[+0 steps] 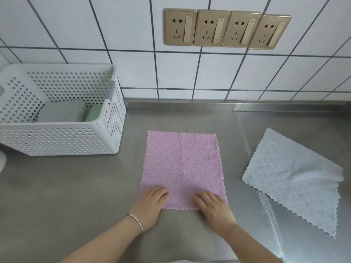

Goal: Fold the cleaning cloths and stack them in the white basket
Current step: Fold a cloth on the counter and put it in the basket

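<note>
The pink cloth [181, 168] lies spread flat at the middle of the steel table [76, 186]. The left hand [151, 205] rests palm down on its 7 o'clock corner and the right hand [213, 207] on its 5 o'clock corner, fingers laid flat and close together, gripping nothing. A blue cloth [288, 179] lies unfolded at 3 o'clock, apart from the pink one. The white basket [62, 137] stands at 10 o'clock, with folded grey and green cloths [64, 112] inside.
</note>
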